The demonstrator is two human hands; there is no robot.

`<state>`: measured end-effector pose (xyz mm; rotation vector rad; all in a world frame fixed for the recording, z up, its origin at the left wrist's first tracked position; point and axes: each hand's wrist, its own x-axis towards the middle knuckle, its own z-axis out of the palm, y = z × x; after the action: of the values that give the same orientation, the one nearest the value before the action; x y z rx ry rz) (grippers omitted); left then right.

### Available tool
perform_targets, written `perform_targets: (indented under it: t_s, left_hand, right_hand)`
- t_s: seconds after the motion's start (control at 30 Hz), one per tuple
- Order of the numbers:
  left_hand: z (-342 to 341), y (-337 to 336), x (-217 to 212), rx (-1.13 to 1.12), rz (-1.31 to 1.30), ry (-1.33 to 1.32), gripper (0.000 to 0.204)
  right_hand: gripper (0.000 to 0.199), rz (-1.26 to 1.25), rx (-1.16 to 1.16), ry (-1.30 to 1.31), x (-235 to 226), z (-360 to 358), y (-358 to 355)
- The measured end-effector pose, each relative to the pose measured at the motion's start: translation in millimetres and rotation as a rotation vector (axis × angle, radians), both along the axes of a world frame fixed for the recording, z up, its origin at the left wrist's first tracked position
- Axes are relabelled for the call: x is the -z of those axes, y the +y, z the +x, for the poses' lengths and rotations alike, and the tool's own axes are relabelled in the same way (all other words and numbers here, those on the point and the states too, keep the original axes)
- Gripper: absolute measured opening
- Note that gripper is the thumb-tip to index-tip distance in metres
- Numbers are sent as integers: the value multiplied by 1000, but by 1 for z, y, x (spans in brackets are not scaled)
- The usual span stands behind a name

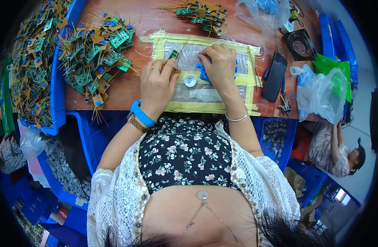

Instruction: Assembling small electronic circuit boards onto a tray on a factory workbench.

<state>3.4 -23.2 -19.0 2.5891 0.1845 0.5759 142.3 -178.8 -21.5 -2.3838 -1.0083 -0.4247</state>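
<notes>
My left hand [156,84] pinches a small green circuit board [173,54] with thin wire leads, held over a clear plastic mat [189,92] taped to the brown table with yellow tape. My right hand [219,64] rests palm down on a cluster of small blue parts [202,73] on the mat, fingers curled over them. A small round clear lid or dish [190,80] lies on the mat between the two hands.
A heap of green boards with wires [96,53] lies left of the mat, and a blue tray [34,61] holds more. Another pile [203,14] sits at the back. Right: a black phone [274,77], a small fan [299,44], plastic bags [320,92], another person [337,150].
</notes>
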Motion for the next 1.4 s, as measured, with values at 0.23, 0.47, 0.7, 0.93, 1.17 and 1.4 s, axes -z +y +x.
perform_targets:
  t_s: [0.23, 0.47, 0.7, 0.93, 1.17, 1.4]
  left_hand:
    - [6, 4, 0, -67, -183, -153, 41]
    - [2, -6, 3, 168, 315, -18, 39]
    - [2, -8, 5, 155, 427, 14, 40]
    - [2, -9, 6, 147, 450, 23, 41]
    - [1, -10, 2, 149, 432, 18, 38]
    - [1, -13, 3, 130, 430, 36, 37]
  right_hand:
    - [9, 14, 10, -23, 1, -3, 1]
    - [10, 71, -35, 16, -3, -6, 10]
    - [8, 226, -170, 423, 2, -9, 36]
    - [11, 162, -135, 434, 5, -7, 44]
    - [11, 75, -120, 287, -1, -17, 47]
    - [11, 75, -126, 326, -5, -16, 44]
